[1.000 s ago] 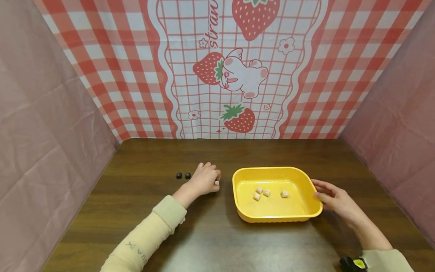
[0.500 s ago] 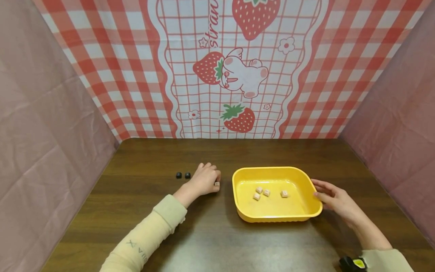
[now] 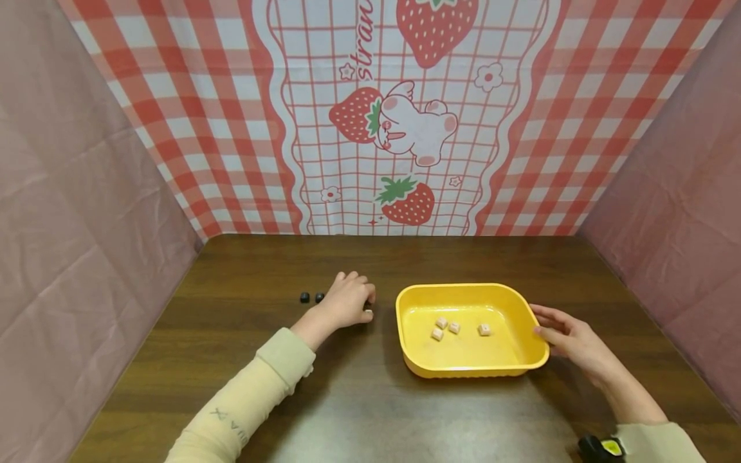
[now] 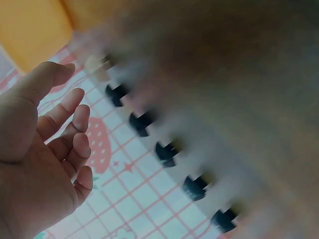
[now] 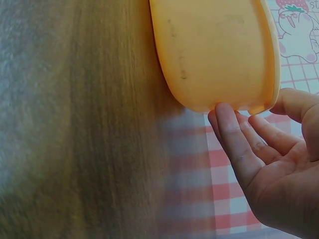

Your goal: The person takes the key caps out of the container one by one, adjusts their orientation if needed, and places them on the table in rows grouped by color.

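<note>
Glossy yellow tub [image 3: 463, 354], round-cornered, gripped at rim by right hand [image 3: 574, 341]; pale cubes [image 3: 454, 328] held inside; left hand [image 3: 348, 301] relaxed, released; tabletop [image 3: 399, 418] exposed up to back edge.

Basin [image 3: 475, 372] — glossy, smooth plastic; tabletop [image 3: 359, 411] — wood-grain, slight sheen; side drapes [image 3: 75, 193] creased cloth; cubes [image 3: 484, 330] perhaps matt plastic.

A dark wooden bench [image 3: 255, 257] abuts a red-and-white checked strawberry cloth [image 3: 191, 71], with creased pink fabric [image 3: 81, 225] walls either side; light [image 3: 428, 421] gleams on the bench's near part.
</note>
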### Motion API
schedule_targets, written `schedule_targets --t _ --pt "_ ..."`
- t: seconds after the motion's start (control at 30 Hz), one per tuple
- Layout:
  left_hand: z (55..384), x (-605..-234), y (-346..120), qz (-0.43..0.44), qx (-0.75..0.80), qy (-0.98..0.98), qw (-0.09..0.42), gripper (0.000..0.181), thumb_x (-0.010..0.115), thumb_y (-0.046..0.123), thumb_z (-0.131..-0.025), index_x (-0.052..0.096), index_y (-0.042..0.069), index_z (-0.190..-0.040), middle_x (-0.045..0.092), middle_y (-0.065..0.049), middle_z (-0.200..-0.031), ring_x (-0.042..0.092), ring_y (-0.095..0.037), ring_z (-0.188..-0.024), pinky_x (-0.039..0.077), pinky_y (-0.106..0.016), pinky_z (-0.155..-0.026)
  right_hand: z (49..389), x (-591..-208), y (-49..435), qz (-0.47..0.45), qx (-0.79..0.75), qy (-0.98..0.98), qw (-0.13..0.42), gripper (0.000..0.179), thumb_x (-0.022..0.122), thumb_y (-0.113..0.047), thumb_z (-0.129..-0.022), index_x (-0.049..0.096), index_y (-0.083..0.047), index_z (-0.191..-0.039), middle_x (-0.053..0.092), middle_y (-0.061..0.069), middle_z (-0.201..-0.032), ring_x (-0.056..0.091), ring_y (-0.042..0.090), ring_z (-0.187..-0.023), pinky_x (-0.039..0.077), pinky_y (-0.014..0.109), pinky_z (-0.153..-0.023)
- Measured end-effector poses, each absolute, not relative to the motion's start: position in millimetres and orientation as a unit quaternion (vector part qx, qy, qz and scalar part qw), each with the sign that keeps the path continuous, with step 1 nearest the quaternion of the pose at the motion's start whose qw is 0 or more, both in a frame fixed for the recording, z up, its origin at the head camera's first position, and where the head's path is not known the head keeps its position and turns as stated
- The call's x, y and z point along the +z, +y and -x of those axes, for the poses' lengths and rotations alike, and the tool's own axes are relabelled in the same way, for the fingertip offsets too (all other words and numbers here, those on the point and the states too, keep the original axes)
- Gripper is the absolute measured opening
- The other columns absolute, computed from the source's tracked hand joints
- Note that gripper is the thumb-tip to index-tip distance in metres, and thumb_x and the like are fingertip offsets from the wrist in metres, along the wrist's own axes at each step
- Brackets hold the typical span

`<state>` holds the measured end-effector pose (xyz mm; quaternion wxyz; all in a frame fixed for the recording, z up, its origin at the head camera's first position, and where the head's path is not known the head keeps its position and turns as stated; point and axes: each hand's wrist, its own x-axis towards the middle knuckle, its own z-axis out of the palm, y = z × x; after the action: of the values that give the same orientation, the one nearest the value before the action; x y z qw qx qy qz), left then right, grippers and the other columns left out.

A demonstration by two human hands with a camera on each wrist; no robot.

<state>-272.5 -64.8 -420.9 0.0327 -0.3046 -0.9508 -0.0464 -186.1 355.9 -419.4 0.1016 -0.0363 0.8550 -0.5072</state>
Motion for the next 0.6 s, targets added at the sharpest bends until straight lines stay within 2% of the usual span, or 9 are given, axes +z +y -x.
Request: schedule_targets --t 0.4,0.6 --pt "265.0 -380.5 -58.2 0.310 -0.072 -0.946 0.066 0.026 0.072 0.036 -0.079 0.067 0.017 -0.095 0.059 0.003 -0.092 0.046 -0.018 -0.087 0.031 -0.035 -0.077 184.8 -420.3 356.3 0.026 -0.509 0.854 0.103 0.065 0.054 -0.030 -0.095 0.028 0.002 -0.144 0.039 0.034 -0.138 0.062 0.002 -0.094 0.054 0.034 -0.077" --pt "255.6 -368.0 -40.9 0.322 -0.067 -0.941 0.078 0.026 0.070 0.041 -0.079 0.065 0.020 -0.094 0.058 0.004 -0.093 0.045 -0.016 -0.088 0.031 -0.035 -0.078 185.8 -420.9 357.4 0.036 -0.516 0.850 0.101 0.063 0.053 -0.027 -0.096 0.027 0.004 -0.145 0.038 0.035 -0.138 0.062 0.003 -0.094 0.054 0.034 -0.076"
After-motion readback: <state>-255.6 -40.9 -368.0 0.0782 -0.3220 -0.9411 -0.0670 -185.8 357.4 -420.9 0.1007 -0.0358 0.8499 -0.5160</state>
